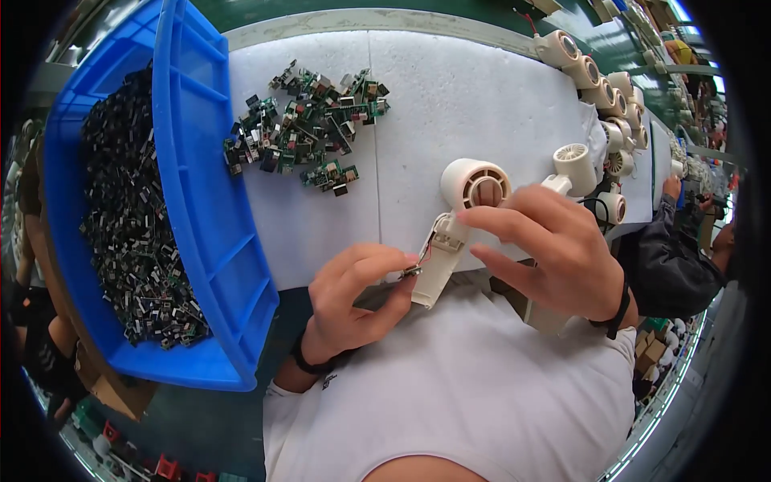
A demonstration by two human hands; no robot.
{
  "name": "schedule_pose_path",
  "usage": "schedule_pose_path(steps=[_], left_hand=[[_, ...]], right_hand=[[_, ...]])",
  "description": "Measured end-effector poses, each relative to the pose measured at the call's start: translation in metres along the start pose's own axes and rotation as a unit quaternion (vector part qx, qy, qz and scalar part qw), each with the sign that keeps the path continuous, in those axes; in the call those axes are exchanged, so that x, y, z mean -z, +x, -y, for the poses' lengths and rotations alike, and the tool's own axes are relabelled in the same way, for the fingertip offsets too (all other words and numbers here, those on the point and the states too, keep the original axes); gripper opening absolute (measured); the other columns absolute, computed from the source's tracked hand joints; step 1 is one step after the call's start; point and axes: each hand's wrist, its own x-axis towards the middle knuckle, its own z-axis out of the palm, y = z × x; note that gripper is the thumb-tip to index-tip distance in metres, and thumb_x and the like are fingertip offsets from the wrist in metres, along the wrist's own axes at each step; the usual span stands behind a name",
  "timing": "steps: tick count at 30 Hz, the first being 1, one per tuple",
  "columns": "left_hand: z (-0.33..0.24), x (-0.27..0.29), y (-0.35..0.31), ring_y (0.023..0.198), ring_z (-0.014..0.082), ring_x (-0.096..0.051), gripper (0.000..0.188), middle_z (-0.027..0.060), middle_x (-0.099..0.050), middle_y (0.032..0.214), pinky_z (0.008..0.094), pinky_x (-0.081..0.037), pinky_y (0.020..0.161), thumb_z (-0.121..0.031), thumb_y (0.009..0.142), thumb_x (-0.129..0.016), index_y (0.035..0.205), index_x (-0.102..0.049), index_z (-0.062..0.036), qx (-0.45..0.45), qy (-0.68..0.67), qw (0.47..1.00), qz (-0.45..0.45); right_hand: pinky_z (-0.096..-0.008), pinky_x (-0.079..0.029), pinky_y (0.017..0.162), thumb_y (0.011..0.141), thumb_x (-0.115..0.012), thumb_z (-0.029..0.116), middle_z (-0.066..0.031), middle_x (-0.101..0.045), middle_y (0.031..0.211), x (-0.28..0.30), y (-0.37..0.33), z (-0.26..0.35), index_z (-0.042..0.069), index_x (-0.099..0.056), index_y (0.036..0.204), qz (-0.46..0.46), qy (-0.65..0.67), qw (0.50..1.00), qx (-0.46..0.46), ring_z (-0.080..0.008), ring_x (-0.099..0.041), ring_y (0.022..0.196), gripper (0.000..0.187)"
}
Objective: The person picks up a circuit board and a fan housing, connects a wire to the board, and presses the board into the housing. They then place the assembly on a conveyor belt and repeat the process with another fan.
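Note:
Between thumb and fingertips, my left hand (357,301) pinches a small circuit board (411,271). Thin wires run from this board into the open handle (438,269) of a cream handheld fan. The fan's round head (475,183) lies at the table's near side, its ring-shaped opening facing up and right, and the handle slants toward my shirt. Over the fan's right side hovers my right hand (554,245), thumb and index finger apart. Its index fingertip is at the neck between head and handle; whether it touches cannot be made out. The other fingers are partly hidden.
Left of the white tabletop (450,88) stands a blue bin (201,161) full of small circuit boards (136,217). A loose pile of boards (309,120) lies on the table. Several cream fan bodies (598,92) line the right side. Another person (679,257) sits farther right.

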Motion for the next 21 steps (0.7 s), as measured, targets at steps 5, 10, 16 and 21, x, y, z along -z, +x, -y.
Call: schedule_pose_path(steps=[5,10,16,21], left_hand=[[0.005,0.004,-0.005,0.083,0.0215,-0.071,0.033,0.0166,-0.073,0.096,0.0306,-0.055,0.073,0.014,0.075,-0.073,0.106,-0.068,0.0048,0.033,-0.024,0.999,0.025],[0.005,0.005,-0.002,0.084,0.0210,-0.072,0.033,0.0166,-0.073,0.096,0.0304,-0.056,0.074,0.014,0.076,-0.072,0.108,-0.068,0.0053,0.037,-0.032,0.998,0.047],[0.007,0.005,-0.011,0.085,0.0221,-0.074,0.032,0.0165,-0.071,0.100,0.0313,-0.061,0.076,0.016,0.080,-0.068,0.111,-0.065,0.0076,0.071,-0.055,0.996,0.021],[0.004,0.001,-0.009,0.087,0.0224,-0.073,0.033,0.0155,-0.070,0.102,0.0328,-0.064,0.079,0.017,0.082,-0.066,0.114,-0.063,0.0083,0.084,-0.053,0.994,0.049]], right_hand=[[-0.0325,-0.053,0.059,0.083,-0.079,0.007,-0.0033,-0.068,0.080,-0.040,-0.009,0.011,0.012,-0.067,0.128,-0.012,0.138,0.986,-0.098,-0.0178,-0.065,0.062,0.046],[-0.0315,-0.052,0.054,0.083,-0.080,0.008,-0.0035,-0.065,0.068,-0.071,-0.006,-0.006,0.012,-0.073,0.120,-0.051,0.065,0.996,-0.039,-0.0172,-0.063,0.056,0.038],[-0.0316,-0.051,0.053,0.082,-0.081,0.007,-0.0058,-0.067,0.068,-0.076,-0.002,-0.015,0.010,-0.076,0.110,-0.116,0.115,0.987,0.006,-0.0186,-0.064,0.057,0.028],[-0.0281,-0.048,0.052,0.083,-0.081,0.004,-0.0057,-0.069,0.069,-0.087,0.004,-0.004,0.008,-0.076,0.104,-0.220,0.128,0.965,-0.061,-0.0153,-0.064,0.055,0.022]])
